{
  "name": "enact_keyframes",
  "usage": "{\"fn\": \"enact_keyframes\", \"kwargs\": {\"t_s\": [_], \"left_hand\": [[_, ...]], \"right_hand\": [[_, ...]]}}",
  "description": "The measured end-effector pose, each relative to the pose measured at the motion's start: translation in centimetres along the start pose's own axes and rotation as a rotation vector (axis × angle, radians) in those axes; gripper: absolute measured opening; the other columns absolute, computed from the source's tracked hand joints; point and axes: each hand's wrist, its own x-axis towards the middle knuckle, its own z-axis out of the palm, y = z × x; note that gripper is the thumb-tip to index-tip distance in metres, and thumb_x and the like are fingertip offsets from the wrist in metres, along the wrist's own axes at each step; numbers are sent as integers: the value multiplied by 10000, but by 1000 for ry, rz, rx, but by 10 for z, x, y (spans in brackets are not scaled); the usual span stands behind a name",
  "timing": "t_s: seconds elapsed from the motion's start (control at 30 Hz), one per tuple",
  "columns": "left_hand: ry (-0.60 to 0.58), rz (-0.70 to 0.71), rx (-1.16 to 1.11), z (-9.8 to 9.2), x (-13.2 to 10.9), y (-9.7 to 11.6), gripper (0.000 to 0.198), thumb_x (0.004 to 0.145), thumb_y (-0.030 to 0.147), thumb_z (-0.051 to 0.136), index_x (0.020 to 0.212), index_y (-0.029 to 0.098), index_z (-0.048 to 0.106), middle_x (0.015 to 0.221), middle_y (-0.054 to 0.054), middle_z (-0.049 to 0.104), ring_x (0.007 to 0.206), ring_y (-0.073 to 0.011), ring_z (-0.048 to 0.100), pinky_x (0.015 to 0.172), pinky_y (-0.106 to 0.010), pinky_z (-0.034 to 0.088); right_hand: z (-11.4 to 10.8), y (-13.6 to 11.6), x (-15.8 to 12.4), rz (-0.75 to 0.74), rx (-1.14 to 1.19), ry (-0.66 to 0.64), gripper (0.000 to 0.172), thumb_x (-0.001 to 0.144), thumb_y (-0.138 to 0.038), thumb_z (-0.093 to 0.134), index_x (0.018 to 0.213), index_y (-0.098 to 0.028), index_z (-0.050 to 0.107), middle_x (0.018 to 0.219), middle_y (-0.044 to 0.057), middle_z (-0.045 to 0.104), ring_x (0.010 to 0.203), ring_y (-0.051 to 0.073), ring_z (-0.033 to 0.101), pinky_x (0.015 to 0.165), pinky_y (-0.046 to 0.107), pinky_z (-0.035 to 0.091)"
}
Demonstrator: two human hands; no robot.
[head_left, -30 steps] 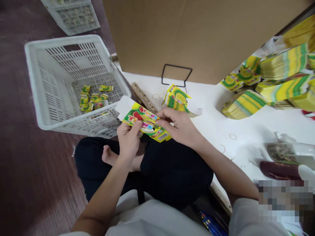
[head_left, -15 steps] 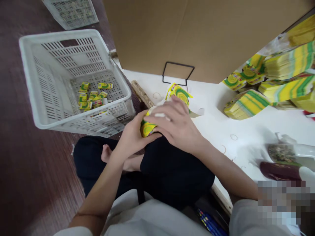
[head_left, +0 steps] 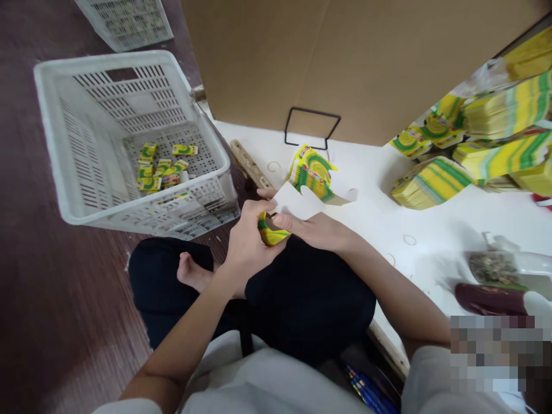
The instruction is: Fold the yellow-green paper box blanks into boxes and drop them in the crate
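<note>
Both hands hold one small yellow-and-green printed carton above my lap, its white inner flap turned up. My left hand is closed round the carton's lower left side. From the right, my right hand pinches it, fingers pressed along the flap. A short stack of flat cartons lies on the white board just beyond my hands. Left of them stands a white plastic basket with several folded small boxes on its bottom.
A large brown cardboard sheet stands behind the white board. Piles of flat yellow-green cartons fill the right side. A wooden strip lies by the basket. Rubber bands are scattered on the board. A second basket sits top left.
The carton was held flat with its printed face up; both hands then closed over it, and now it is folded up with the white flap showing.
</note>
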Motion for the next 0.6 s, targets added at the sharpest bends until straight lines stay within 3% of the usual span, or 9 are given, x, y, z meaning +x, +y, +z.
{"fn": "enact_keyframes", "kwargs": {"t_s": [0.1,0.2,0.27,0.37,0.47,0.6], "left_hand": [[-49,-107,-30,2,-1,-3,626,729,193,755,1259,259,430,1106,-37,594,817,-173,652,703,-310,532],[-17,-140,-7,4,-1,-8,799,739,213,755,1413,215,326,1272,-135,540,1032,-245,653,856,-387,554],[45,-102,34,3,-2,-11,862,738,210,751,1464,190,287,1389,-186,459,1202,-287,592,983,-442,528],[81,-113,96,-6,-2,-14,700,768,239,758,1383,201,426,1307,-136,546,1180,-274,602,980,-436,536],[54,-131,66,-19,-1,-14,572,767,324,812,1264,217,550,1159,-63,664,1044,-232,667,887,-367,562],[-17,-124,7,-37,10,-16,564,712,353,867,1205,211,631,1118,-33,726,987,-202,701,878,-318,565]], "right_hand": [[1,-6,-5,-55,-163,1,654,957,-571,583,1526,-269,475,1470,90,592,1450,256,479,1250,463,368],[3,-11,-9,-172,-317,30,591,1002,-232,485,1584,-262,384,1592,66,471,1481,220,448,1258,450,365],[3,-12,-11,-227,-372,101,608,989,-119,391,1577,-275,399,1583,32,486,1470,187,463,1264,438,362],[0,-11,-12,-237,-449,218,595,1001,-122,394,1576,-273,404,1590,24,476,1510,169,403,1284,421,331],[-2,-8,-11,-222,-546,137,542,1021,-209,467,1558,-278,435,1659,49,360,1566,211,295,1285,470,316],[-8,-3,-9,-201,-598,68,372,1030,-291,499,1371,-243,637,1634,128,386,1512,266,405,1233,494,393]]}}
